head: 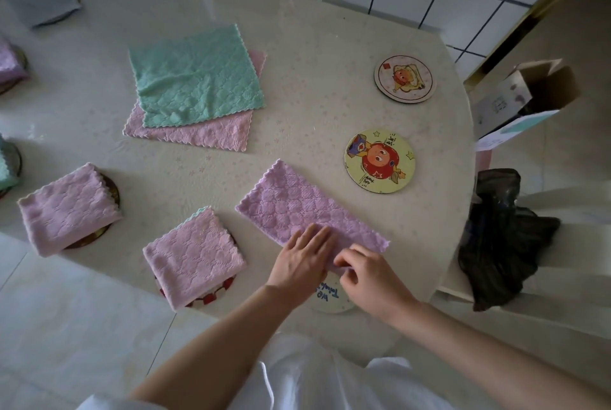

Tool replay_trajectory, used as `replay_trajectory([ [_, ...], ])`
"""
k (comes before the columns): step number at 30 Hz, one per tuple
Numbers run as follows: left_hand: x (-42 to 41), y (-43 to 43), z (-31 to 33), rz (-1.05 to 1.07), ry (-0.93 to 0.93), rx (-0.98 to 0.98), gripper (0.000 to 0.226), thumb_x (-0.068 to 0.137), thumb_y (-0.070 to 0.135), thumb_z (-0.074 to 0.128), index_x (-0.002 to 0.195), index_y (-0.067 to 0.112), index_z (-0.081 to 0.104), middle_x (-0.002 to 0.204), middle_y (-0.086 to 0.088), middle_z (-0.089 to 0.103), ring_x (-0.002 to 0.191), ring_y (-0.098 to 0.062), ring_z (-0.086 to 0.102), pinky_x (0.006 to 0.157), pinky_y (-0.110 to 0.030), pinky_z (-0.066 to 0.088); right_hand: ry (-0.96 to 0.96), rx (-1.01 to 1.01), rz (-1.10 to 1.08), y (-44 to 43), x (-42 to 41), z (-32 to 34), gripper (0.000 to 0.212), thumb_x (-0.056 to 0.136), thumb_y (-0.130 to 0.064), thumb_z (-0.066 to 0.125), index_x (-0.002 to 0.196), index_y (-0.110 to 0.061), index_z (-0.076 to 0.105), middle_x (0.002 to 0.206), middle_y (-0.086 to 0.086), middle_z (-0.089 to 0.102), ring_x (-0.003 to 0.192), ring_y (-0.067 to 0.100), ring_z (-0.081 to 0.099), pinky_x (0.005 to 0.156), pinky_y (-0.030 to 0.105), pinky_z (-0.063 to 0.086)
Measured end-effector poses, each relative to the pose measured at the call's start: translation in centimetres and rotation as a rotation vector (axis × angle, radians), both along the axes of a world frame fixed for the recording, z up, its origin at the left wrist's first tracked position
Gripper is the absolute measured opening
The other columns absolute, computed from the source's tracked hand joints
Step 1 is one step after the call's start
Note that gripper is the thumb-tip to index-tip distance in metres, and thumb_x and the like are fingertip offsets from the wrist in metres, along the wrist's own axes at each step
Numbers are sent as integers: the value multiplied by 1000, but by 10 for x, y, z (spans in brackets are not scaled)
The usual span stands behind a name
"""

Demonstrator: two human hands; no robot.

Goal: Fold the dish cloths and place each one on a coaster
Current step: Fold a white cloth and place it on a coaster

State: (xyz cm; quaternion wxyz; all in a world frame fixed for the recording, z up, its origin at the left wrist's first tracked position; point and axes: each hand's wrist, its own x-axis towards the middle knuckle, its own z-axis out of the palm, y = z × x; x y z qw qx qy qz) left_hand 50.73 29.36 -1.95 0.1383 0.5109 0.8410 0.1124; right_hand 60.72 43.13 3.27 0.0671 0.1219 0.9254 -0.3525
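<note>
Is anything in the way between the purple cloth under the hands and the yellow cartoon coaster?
Nothing visible. Only bare table separates the purple cloth from the yellow coaster, and nothing lies on the coaster. The left hand presses the cloth; the right hand pinches its near edge.

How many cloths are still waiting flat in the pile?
2: the green cloth lies on top, and the pink cloth lies beneath it, showing at the edges. Another could be hidden underneath.

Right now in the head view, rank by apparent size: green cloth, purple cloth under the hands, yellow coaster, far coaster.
1. green cloth
2. purple cloth
3. yellow coaster and far coaster: too alike to rank; yellow is nearer.
</note>
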Motion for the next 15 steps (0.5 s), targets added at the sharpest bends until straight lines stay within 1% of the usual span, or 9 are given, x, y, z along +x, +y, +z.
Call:
replay_trajectory([
  [2, 5, -3, 0, 0, -7, 22, 50, 81, 30, 64, 128, 15, 58, 133, -4, 58, 128, -27, 48, 100, -45, 45, 4, -75, -9, -5, 3, 4, 16, 77, -2, 53, 82, -14, 62, 82, -5, 55, 72, 9, 52, 65, 23, 45],
  [4, 8, -8, 0, 30, -38, 23, 46, 81, 30, 51, 124, 15, 61, 130, -3, 60, 126, -27, 51, 98, -45, 48, 1, -96, 3, -4, 5, 4, 13, 81, -6, 52, 83, -15, 62, 81, -5, 55, 70, 7, 51, 66, 22, 43],
  [6, 9, -15, 2, 37, -88, 28, 51, 81, 31, 42, 125, 15, 62, 130, -2, 60, 125, -27, 52, 98, -46, 47, -6, -61, 18, 3, 6, 1, 13, 85, -9, 52, 89, -14, 63, 87, -2, 59, 75, 11, 54, 70, 23, 42],
  [8, 8, -24, 2, 17, -124, 57, 51, 83, 30, 41, 128, 16, 59, 133, -2, 58, 127, -27, 50, 101, -47, 44, -2, 22, 49, 12, 5, -6, 20, 86, -9, 50, 101, -14, 63, 98, 2, 61, 85, 18, 59, 76, 27, 44],
  [10, 8, -33, 0, -1, -173, 85, 48, 87, 30, 42, 131, 17, 56, 136, -1, 55, 131, -24, 46, 105, -44, 41, -7, 107, 133, 23, 1, -16, 35, 85, -2, 49, 116, -14, 60, 115, 4, 58, 100, 22, 59, 82, 31, 47],
  [11, 9, -38, 0, -6, -205, 102, 47, 89, 29, 43, 132, 17, 55, 138, -2, 53, 132, -23, 44, 107, -42, 40, -23, 158, 204, 28, -2, -23, 46, 83, 3, 47, 125, -14, 56, 126, 5, 54, 111, 23, 56, 88, 32, 48],
  [13, 11, -47, 0, -12, -256, 135, 46, 91, 28, 43, 134, 15, 53, 140, -3, 51, 134, -21, 42, 109, -39, 37, -60, 260, 406, 36, -8, -30, 68, 78, 12, 48, 140, -16, 42, 147, 7, 38, 132, 25, 41, 100, 36, 44],
  [15, 14, -56, 2, -9, -273, 159, 45, 93, 27, 42, 134, 14, 53, 140, -4, 51, 134, -21, 43, 110, -36, 36, -84, 371, 607, 41, -13, -31, 88, 74, 18, 51, 148, -20, 25, 157, 4, 18, 144, 23, 18, 108, 37, 36],
])
